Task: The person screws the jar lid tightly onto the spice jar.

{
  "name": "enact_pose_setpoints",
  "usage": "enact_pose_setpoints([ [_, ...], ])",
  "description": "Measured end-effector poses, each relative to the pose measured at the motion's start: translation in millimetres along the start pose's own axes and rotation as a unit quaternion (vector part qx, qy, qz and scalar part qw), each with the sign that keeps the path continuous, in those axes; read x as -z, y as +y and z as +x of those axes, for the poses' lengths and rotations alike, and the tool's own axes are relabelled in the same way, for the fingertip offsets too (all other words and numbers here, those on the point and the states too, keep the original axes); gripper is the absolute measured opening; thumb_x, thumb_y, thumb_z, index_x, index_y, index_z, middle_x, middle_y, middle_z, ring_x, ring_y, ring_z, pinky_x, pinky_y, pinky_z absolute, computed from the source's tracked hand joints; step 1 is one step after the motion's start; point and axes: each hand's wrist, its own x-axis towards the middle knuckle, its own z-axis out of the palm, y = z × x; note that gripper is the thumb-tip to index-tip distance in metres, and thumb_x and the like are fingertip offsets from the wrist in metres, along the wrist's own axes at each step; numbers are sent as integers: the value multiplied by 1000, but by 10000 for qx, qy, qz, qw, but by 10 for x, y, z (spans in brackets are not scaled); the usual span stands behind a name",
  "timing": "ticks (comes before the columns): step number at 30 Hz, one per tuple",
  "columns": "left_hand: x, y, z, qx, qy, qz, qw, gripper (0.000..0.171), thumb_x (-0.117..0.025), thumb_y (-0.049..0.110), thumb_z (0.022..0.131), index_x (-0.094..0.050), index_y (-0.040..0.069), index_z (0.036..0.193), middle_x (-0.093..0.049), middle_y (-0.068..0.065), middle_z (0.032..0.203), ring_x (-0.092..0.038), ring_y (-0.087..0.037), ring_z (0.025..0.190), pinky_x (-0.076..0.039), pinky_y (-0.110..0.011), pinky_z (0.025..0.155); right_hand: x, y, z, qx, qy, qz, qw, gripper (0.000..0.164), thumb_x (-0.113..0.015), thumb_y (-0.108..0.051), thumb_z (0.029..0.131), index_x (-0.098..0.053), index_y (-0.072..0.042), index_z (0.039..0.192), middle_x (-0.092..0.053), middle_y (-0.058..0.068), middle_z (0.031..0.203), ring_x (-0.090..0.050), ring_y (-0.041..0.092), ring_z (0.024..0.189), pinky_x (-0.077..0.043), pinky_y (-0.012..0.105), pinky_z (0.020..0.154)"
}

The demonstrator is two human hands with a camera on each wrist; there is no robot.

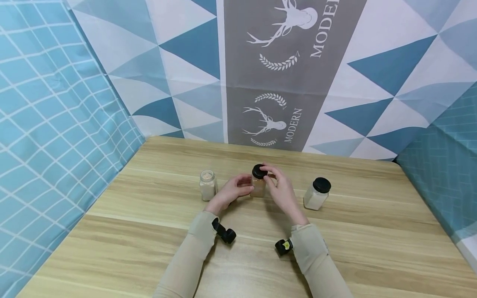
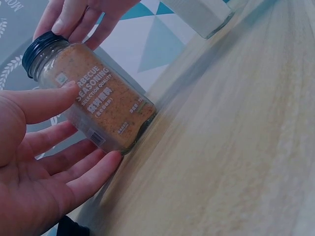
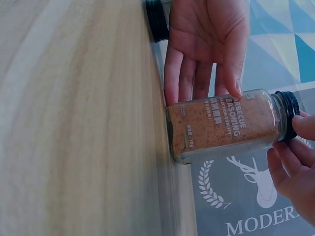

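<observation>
A glass jar of orange-brown barbecue seasoning (image 2: 108, 98) stands upright on the table, its black lid (image 1: 259, 171) on. My left hand (image 1: 238, 187) holds the jar's body, thumb on the label side and fingers on the far side; the left wrist view shows this grip closely. Thumb and fingers of my right hand (image 1: 280, 188) pinch the black lid from the right, also seen in the right wrist view. To the left stands an uncapped jar (image 1: 208, 186) with pale contents. On the right is a jar of white contents (image 1: 316, 194) with a black lid.
All the jars stand on a wood-grain table (image 1: 253, 265). Another black lid (image 3: 156, 20) shows beside the left hand in the right wrist view. A patterned cloth (image 1: 264, 74) hangs behind the table, and blue checked cloth (image 1: 48, 124) borders the left.
</observation>
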Motion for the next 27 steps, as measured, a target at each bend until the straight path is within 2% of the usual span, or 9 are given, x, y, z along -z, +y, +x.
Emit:
enact_pose_setpoints([
  [7,2,-5,15,84,13,31,10000,52,-60,11,86,-39,1,133,-45,-17,133,-47,-31,120,-43,-36,96,-9,0,8,151,127,286,9994,23,-56,6,85,-62,0,107,-55,17,123,-52,30,111,-45,46,90],
  [14,8,-13,20,93,12,-47,9999,52,-61,10,86,-40,0,132,-45,-18,133,-47,-31,119,-43,-36,95,-6,21,8,118,68,-103,9999,23,-56,1,87,-62,-5,108,-56,10,123,-53,23,112,-45,43,91],
  [19,10,-11,16,90,14,-43,9999,52,-61,10,86,-39,0,133,-44,-18,133,-46,-31,120,-43,-36,95,-3,4,2,161,81,-273,9995,22,-57,0,87,-62,-5,108,-56,13,122,-52,25,112,-45,47,89],
  [27,9,-8,24,65,-37,82,9999,55,-62,12,86,-38,-1,134,-43,-19,136,-44,-32,122,-42,-38,97,3,-20,-17,128,244,-488,9984,21,-61,-6,86,-63,-6,106,-57,13,119,-52,25,110,-45,46,88],
])
